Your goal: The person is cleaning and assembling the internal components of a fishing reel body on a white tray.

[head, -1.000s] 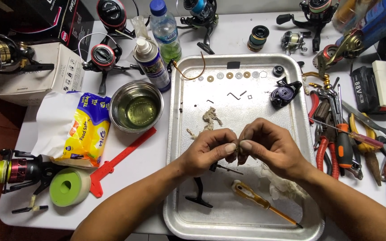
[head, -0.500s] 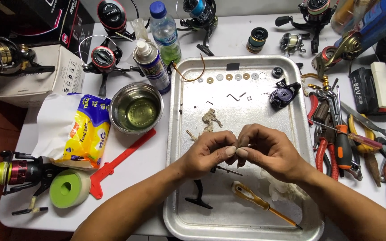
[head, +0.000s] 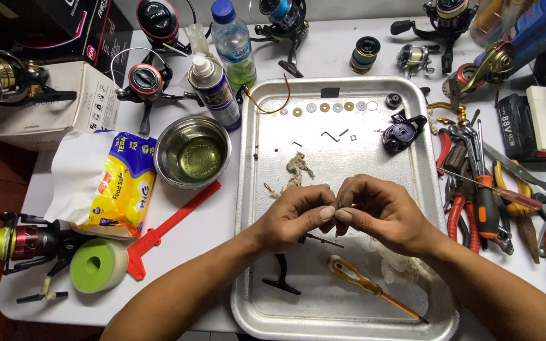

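My left hand (head: pixel 295 216) and my right hand (head: pixel 383 211) meet fingertip to fingertip above the middle of a metal tray (head: pixel 248 189). Together they pinch a small part that the fingers hide. Under the hands lie a thin metal rod (head: pixel 325 240), a black reel handle (head: pixel 281 275), an orange-handled screwdriver (head: pixel 364 287) and a wad of white tissue (head: pixel 399 268). A scrap of dirty tissue (head: pixel 295 167) lies just beyond the fingers. Along the tray's far edge sits a row of small washers (head: pixel 323 108), with a dark blue reel part (head: pixel 400 134) to the right.
Left of the tray stand a steel bowl of yellowish liquid (head: pixel 192 151), a spray can (head: pixel 213 88), a plastic bottle (head: pixel 232 41), a wipes pack (head: pixel 118 186), a red plastic strip (head: pixel 165 224) and a green tape roll (head: pixel 99 265). Several fishing reels ring the table. Pliers and screwdrivers (head: pixel 481 196) crowd the right.
Both hands have stayed over the tray's middle, the fingertips working slightly against each other on the small part. Nothing else has moved.
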